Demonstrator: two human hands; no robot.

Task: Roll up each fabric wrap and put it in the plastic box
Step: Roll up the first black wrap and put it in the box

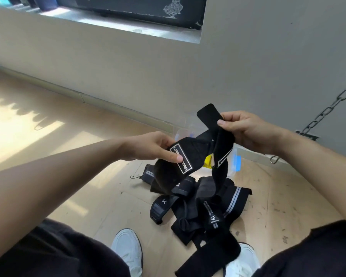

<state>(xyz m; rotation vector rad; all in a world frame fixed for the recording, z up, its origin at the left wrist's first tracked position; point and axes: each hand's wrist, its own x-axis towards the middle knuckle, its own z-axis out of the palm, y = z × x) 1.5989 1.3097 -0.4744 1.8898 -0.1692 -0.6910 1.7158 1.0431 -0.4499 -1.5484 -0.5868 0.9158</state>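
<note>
Left hand (158, 145): raised over the pale wooden floor (84, 188), thumb and fingers pinching the labelled end of a long black fabric wrap (194, 150). Label white-bordered, with white lettering, facing up beneath the thumb.

Right hand (246, 130): level with the left and slightly higher, fingers curled and thumb pressed on the other part of the same wrap. A short black tab stands up past the thumb; the rest of the strap crosses under it and hangs in a loose loop.

Black fabric wrap: unrolled, held in the air between both hands, directly above the other wraps. Its hanging loop reaches down to them; contact cannot be told.

Clear plastic box (236, 156): on the floor near the edge that meets the grey wall (268, 66), mostly hidden behind the held wrap. Blue fitting on its right side; something yellow (208, 163) shows through it.

Heap of black wraps (224, 202): unrolled and overlapping on the floor between the box and the person's feet, several with grey stripes, one with a small white logo. One strap trails out toward the near edge, across the right shoe.

White shoes: left (128, 250) and right (246, 258), at the near edge, just beside the heap.

Dark metal chain (328, 110): slanting down along the wall at the right toward the floor.
</note>
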